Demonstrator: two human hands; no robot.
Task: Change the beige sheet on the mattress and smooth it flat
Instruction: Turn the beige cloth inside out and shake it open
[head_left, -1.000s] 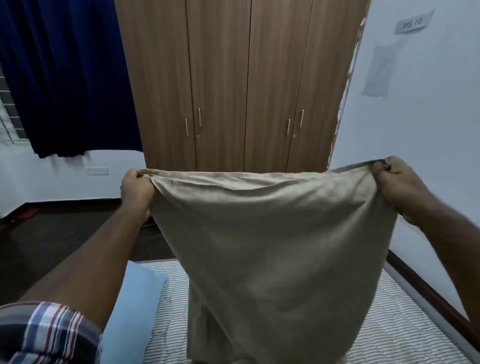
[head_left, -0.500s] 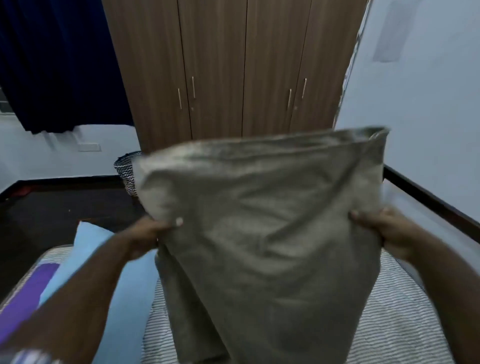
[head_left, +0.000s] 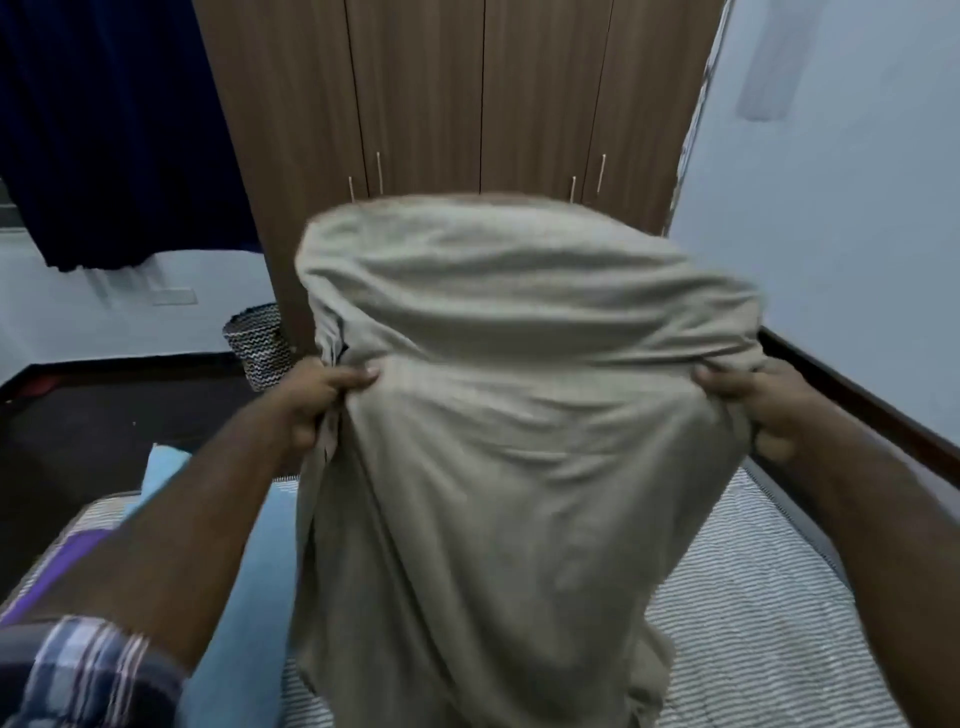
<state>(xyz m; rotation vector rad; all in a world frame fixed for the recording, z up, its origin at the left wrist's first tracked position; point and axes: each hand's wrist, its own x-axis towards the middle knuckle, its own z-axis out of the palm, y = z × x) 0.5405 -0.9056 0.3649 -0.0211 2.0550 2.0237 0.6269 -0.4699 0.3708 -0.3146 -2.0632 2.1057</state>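
The beige sheet (head_left: 519, 441) hangs in the air in front of me, its top edge billowing up and folding forward above my hands. My left hand (head_left: 317, 400) grips its left edge with curled fingers. My right hand (head_left: 753, 400) grips the right edge at the same height. The sheet's lower part drapes down onto the striped mattress (head_left: 753, 623), which shows bare at the right and below the cloth.
A light blue pillow (head_left: 244, 597) lies on the mattress at the left, beside something purple (head_left: 67, 556). A wooden wardrobe (head_left: 467, 104) stands ahead, a patterned basket (head_left: 260, 345) at its left foot. The white wall (head_left: 857, 234) runs along the right; dark curtains (head_left: 104, 130) hang at left.
My hands dropped from holding the sheet high and taut to a lower grip. The top of the sheet now billows up and over above them.
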